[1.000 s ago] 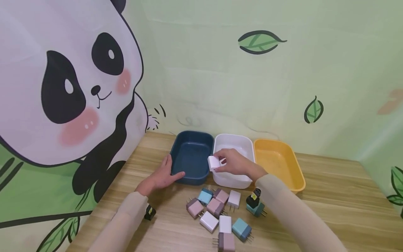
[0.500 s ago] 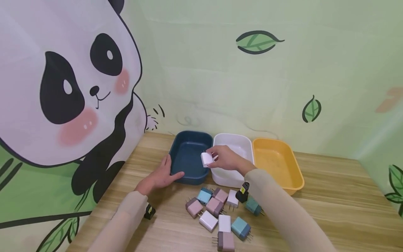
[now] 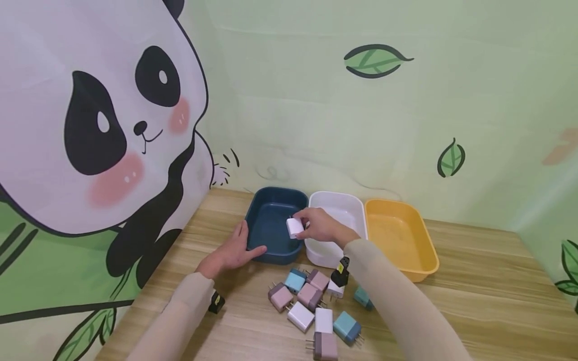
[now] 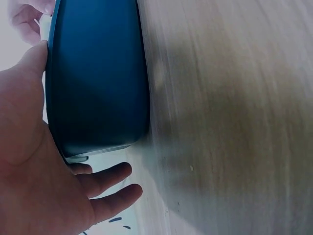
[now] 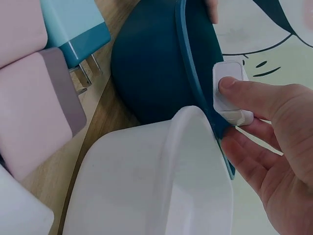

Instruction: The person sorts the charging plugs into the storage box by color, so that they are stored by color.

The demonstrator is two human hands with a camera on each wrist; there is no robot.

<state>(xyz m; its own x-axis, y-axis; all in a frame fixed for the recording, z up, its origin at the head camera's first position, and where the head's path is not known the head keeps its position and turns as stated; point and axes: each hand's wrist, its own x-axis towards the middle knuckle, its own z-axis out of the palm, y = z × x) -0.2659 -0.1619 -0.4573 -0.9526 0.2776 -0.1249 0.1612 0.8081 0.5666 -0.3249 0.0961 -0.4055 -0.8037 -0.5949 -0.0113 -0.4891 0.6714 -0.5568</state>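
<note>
Apparently the handling is standing at an early stage. Toward the table's (image 3: 496, 301) left edge, the left hand (image 3: 232, 250) is resting at the near left corner of the blue tray (image 3: 271, 225), its thumb spreading away from fairly straight fingers. Above that tray's right side, the right hand (image 3: 322, 225) is pinching a white adapter (image 3: 295, 228) between thumb and fingers, not yet released. Between the trays and the table's near edge, at least ten others are lying loose, seemingly left to handle: pink adapters (image 3: 281, 297), white ones and blue-green adapters (image 3: 346, 327).

Around them, a panda print (image 3: 135, 100) is filling the backdrop's left. The white tray (image 3: 338, 205) and yellow tray (image 3: 399, 230) are lining the far edge. A black wrist device (image 3: 340, 273) and the right sleeve (image 3: 402, 296) are partly hiding two adapters.
</note>
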